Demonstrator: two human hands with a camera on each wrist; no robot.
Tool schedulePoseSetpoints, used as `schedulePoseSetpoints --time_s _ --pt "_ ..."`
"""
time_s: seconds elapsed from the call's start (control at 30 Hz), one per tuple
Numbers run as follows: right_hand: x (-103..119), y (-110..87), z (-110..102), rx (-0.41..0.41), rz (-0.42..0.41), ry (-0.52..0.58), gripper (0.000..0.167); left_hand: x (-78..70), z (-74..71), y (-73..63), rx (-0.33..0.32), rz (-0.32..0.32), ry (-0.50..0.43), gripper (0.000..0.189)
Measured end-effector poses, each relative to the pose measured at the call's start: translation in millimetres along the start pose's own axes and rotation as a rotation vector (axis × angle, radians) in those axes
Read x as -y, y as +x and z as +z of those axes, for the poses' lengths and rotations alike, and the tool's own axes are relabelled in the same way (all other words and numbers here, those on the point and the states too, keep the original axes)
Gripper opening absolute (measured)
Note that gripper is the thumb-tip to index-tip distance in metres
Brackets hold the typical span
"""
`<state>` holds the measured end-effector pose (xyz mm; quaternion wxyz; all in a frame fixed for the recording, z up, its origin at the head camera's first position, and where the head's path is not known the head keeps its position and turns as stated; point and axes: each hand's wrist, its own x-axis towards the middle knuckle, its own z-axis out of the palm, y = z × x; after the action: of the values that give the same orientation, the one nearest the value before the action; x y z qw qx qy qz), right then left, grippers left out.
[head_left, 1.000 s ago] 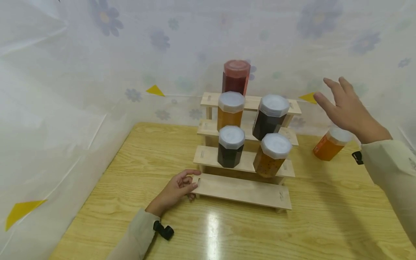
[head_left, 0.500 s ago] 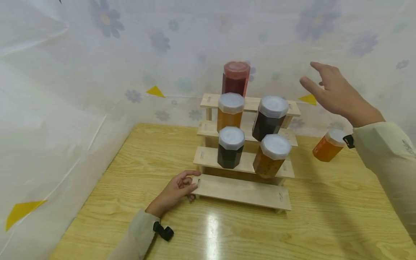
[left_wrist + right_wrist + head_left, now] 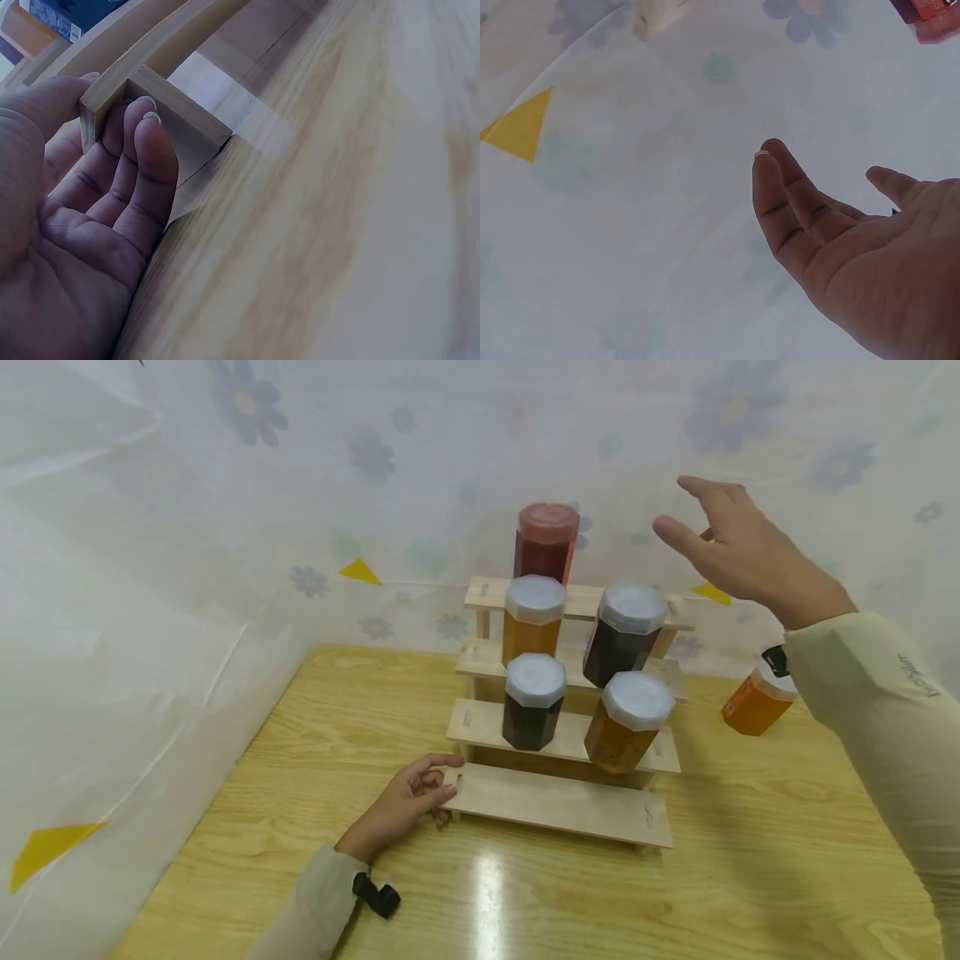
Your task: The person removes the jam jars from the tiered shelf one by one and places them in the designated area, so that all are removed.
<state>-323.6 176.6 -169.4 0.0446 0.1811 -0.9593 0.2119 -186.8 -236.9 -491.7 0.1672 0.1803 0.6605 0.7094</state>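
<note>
At the front left corner of the wooden rack (image 3: 468, 718), left grip (image 3: 408, 795) pinches the end of the lowest step (image 3: 555, 802), thumb and forefinger at the board, the other fingers curled in below; step otherwise bare. Moving right, up the tiers: small dark jar (image 3: 531, 727) on the second step, amber jar (image 3: 529, 639) on the third, red-lidded jar (image 3: 543, 560) at the top, its base hidden. Next over, large dark jar (image 3: 619, 653) on the third step, speckled jar (image 3: 618, 742) on the second. Right grip (image 3: 738, 547) hangs in the air right of the red-lidded jar, apart from it, thumb and fingers spread, holding nothing. Farthest right, orange jar (image 3: 756, 706) on the worktop (image 3: 795, 777), lid partly behind the black wrist strap (image 3: 776, 660). Step in hand looks like steadying the rack while the free grip comes across. Best done, I judge, with a firm, still pinch at the left, no lifting of the board, and the right coming in high, sleeve (image 3: 862, 668) clear of the lids; a knock on an upper jar could upset those below. Against a second ago: left grip, rack and jars as they were; right grip has shifted left and higher, and the strap now overlaps the orange jar.
</note>
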Motion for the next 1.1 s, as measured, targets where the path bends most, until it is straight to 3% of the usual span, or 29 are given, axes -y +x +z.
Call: schedulePoseSetpoints --time_s 0.13,0.4,0.93,1.1 --pt "15.5 10.4 3.8 0.005 -0.016 -0.039 0.083 -1.4 -0.6 -1.1 -0.016 -0.006 -0.003 0.045" --pt "42.1 29.6 12.4 -0.008 -0.072 -0.264 0.094 1.3 -0.1 1.6 0.001 0.016 -0.021 0.045" --pt "80.3 52.3 32.0 0.063 -0.149 -0.396 0.103 1.2 -1.4 2.8 0.010 0.020 -0.012 0.045" --pt "91.3 59.8 34.4 0.103 -0.163 -0.366 0.099 3.3 -1.1 1.8 0.016 0.028 -0.016 0.044"
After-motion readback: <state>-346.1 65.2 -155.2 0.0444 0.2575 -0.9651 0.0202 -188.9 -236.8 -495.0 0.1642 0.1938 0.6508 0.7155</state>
